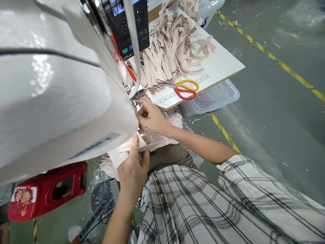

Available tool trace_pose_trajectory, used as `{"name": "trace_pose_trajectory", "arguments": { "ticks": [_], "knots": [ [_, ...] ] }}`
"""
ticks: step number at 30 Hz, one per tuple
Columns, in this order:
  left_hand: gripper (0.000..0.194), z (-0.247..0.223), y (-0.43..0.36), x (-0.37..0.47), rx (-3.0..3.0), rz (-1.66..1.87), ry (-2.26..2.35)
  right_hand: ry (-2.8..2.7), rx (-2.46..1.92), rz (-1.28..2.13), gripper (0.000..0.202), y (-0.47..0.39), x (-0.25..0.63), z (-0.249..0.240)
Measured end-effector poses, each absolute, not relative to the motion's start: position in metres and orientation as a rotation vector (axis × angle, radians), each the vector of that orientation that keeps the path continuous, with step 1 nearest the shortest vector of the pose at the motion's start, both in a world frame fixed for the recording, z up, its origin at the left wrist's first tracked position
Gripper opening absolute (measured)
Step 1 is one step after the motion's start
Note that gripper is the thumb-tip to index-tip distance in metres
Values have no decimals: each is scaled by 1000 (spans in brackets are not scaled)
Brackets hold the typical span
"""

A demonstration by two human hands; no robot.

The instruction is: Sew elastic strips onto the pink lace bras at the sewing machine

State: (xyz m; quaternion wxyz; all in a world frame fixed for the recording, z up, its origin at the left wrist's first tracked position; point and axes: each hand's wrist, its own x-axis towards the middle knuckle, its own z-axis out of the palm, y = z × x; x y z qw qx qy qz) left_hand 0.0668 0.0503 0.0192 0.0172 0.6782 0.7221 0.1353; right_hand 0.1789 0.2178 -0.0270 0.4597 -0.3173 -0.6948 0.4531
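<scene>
Pale fabric piece [127, 154] is pinched by the left hand [132, 169] beneath the sewing machine [56, 95]. Lace fabric [158, 134] is pressed by the right hand [151, 117], fingers curled near the needle.

**Worker's clothing, head view**

Person wears a plaid shirt [203, 203]: pale grey-white ground w/ dark check lines, thin and thick, crossing in a loose grid. Small buttons run down the front placket. Right sleeve is short or rolled, wide cuff ending approx. at the elbow; forearms bare. Left hand [132, 171] and right hand [151, 117] bare, no gloves, rings or watch visible. Dark olive-brown trousers [169, 157] show below the shirt hem.
</scene>
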Motion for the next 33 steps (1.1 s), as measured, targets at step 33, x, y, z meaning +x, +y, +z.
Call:
{"name": "trace_pose_trajectory", "arguments": {
  "ticks": [33],
  "knots": [
    [42, 27, 42, 70, 1718, 313, 1749, -2601, -684, 970, 23, 111, 257, -6]
  ]
}}
